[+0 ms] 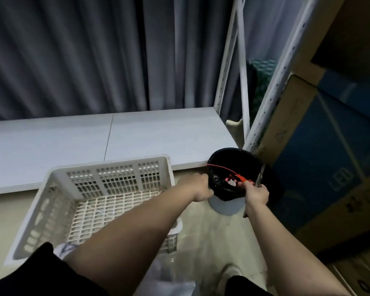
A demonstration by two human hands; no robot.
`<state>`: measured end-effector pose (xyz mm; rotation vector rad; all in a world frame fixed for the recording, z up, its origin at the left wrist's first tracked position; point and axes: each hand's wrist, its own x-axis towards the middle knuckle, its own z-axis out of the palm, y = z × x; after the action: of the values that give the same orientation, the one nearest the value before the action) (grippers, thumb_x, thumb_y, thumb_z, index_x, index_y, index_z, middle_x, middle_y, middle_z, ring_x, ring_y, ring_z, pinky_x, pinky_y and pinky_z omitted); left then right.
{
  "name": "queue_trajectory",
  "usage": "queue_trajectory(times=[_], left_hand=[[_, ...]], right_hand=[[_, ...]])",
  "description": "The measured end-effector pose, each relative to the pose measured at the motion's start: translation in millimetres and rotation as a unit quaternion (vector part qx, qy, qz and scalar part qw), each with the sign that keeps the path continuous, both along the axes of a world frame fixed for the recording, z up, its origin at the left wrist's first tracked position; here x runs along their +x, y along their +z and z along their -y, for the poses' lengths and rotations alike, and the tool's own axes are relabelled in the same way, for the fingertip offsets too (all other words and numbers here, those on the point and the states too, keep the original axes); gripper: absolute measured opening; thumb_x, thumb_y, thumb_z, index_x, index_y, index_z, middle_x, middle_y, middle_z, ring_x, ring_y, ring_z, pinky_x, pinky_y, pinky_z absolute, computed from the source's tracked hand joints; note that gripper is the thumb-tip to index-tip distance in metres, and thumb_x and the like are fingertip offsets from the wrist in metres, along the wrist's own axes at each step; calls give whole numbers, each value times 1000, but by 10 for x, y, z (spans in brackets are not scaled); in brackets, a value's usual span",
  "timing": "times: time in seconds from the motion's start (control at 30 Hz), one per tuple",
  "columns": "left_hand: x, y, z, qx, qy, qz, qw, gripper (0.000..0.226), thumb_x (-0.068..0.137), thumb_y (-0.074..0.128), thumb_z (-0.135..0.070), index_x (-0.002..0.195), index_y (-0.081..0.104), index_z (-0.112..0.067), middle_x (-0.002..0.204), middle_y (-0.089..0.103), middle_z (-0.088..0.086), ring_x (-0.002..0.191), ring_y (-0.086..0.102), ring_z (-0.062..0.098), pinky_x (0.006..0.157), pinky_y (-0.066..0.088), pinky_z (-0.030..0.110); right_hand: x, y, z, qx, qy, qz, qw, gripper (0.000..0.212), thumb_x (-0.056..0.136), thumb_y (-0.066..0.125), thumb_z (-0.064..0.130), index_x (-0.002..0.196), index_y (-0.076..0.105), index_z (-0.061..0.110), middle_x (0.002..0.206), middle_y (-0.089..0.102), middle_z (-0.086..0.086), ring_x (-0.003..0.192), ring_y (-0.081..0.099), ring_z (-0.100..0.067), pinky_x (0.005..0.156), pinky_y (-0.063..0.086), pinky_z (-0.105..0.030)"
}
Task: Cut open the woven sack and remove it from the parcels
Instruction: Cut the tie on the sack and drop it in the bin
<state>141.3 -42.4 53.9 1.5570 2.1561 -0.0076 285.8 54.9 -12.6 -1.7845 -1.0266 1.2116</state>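
Evidently, no woven sack or parcels were seen; red string was pinched by the right hand (257, 194) over the bin (229, 205), whose liner was gripped by the left hand (200, 186).

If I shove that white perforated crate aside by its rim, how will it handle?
The white crate probably slides easily: it looks empty and its walls and floor are mostly holes, so likely light. The moulded plastic rim looks stiff, so it should move as one piece. It sits low and wide on the floor, so tipping seems unlikely.
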Motion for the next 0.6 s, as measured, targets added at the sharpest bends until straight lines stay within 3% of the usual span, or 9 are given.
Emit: queue_trajectory(times=[0.07, 0.17, 0.3, 0.37, 0.47, 0.53, 0.6], left_hand=[[-21, -107, -88, -8, -1, 7, 1000, 49, 90, 49, -40, 130, 48, -11, 132, 54, 11, 120, 52, 30, 97, 46, 40], [-53, -191, -114, -13, -3, -1, 1000, 48, 92, 48, -41, 131, 47, -12, 133, 51, 12, 122, 50, 32, 98, 43, 38], [-74, -145, -71, -32, -8, -6, 999, 50, 93, 48, -38, 134, 44, -11, 138, 47, 11, 124, 49, 32, 99, 43, 38], [-70, -55, -21, -42, -13, -6, 999, 49, 93, 48, -38, 133, 45, -11, 138, 48, 10, 124, 49, 30, 99, 44, 38], [-17, 178, 124, -61, -32, -12, 998, 46, 93, 47, -35, 129, 51, -6, 133, 55, 14, 119, 53, 31, 96, 46, 37], [53, 410, 315, -72, -62, -17, 995, 44, 96, 45, -29, 122, 55, 4, 127, 58, 20, 115, 55, 34, 87, 45, 34], [141, 627, 555, -87, -98, -41, 990, 42, 99, 40, -27, 112, 59, 8, 117, 60, 21, 110, 56, 33, 75, 39, 30]], right_hand=[[-19, -110, -136, -7, -15, -6, 1000, 39, 81, 70, 20, 113, 60, 1, 111, 63, -17, 104, 59, -35, 81, 44, -35], [-10, -179, -281, 1, -20, 10, 1000, 34, 86, 64, 19, 115, 58, 2, 116, 62, -18, 107, 59, -36, 80, 42, -33], [17, -154, -314, -2, 104, 76, 992, 34, 87, 64, 17, 119, 57, 6, 118, 62, -17, 109, 57, -34, 89, 45, -38], [33, -101, -227, -2, 134, 68, 989, 27, 86, 66, 17, 111, 59, 7, 107, 65, -12, 104, 58, -29, 86, 45, -37], [28, 35, 6, 1, 165, 18, 986, 23, 89, 62, 14, 108, 58, 3, 74, 64, 5, 98, 58, -21, 80, 42, -31], [-10, 176, 247, -1, 206, -3, 979, 23, 92, 56, 15, 110, 55, 1, 56, 66, 7, 80, 64, -11, 65, 45, -18], [-90, 346, 528, -3, 247, -4, 969, 16, 93, 53, 14, 105, 54, 4, 42, 62, 8, 39, 49, 0, 35, 31, -10]])
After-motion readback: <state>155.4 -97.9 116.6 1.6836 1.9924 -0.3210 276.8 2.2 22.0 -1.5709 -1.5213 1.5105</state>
